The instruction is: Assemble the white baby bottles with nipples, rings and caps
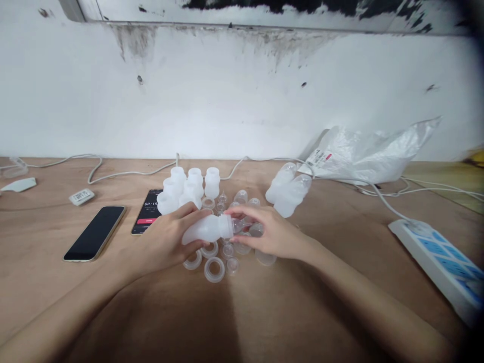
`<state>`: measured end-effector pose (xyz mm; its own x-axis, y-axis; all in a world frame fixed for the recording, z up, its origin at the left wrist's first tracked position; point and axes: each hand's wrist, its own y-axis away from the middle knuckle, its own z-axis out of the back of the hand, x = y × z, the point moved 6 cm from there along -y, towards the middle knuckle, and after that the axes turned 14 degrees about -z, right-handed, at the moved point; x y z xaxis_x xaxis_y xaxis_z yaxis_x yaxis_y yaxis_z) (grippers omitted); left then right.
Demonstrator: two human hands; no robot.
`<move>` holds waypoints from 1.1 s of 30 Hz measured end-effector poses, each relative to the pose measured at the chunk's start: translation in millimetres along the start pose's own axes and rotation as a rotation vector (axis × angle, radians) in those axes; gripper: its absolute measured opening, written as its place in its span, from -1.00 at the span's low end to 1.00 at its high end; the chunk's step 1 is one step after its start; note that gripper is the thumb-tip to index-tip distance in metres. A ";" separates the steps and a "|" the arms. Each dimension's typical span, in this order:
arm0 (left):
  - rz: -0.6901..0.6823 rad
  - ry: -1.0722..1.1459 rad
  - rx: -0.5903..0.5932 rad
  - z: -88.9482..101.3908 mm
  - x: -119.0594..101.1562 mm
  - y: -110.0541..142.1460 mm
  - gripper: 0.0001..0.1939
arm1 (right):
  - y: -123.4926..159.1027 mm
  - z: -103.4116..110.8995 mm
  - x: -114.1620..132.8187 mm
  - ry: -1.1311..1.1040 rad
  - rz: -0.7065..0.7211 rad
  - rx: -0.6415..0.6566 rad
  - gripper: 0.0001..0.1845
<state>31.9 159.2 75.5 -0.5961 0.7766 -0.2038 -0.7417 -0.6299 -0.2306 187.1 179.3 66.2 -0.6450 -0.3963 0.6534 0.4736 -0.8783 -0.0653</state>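
Observation:
A white baby bottle (204, 229) lies sideways between my hands, its neck pointing right. My left hand (174, 232) is wrapped round the bottle's body. At the neck, my right hand (264, 229) grips the screw ring (227, 226), from which a clear nipple (237, 225) sticks out between the fingers. Beneath and around them lie loose clear rings (214, 269), nipples (233, 265) and clear caps (265, 258). Behind my left hand stand several open white bottles (194, 181). Farther right, several capped bottles (284, 184) lie in a group.
To the left are a dark phone (94, 233), another phone with a lit timer (147, 214) and a small white adapter (81, 196). A clear plastic bag (370, 154) rests by the wall. On the right is a power strip (438, 257); white cables (128, 174) run along the back.

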 end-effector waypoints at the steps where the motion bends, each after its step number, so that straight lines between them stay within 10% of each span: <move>1: -0.008 -0.010 -0.006 0.8 -0.6 0.1 -0.62 | -0.6 -0.9 -0.9 -0.016 -0.013 0.005 -0.59; 17: -0.075 -0.146 -0.065 8.5 -16.0 -0.6 -0.63 | -2.5 -13.9 -6.1 -0.299 -0.220 0.174 -0.56; 27: -0.030 -0.175 -0.058 10.2 -11.7 -0.1 -0.63 | 6.9 10.3 13.2 0.175 0.157 -0.038 -0.50; 33: -0.048 -0.169 -0.056 9.2 -11.9 0.0 -0.62 | 4.8 6.8 10.8 0.129 0.137 -0.119 -0.59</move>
<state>36.1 150.1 86.7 -0.6075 0.7937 -0.0293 -0.7549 -0.5885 -0.2895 186.5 172.6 78.0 -0.6545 -0.5385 0.5307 0.4931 -0.8361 -0.2403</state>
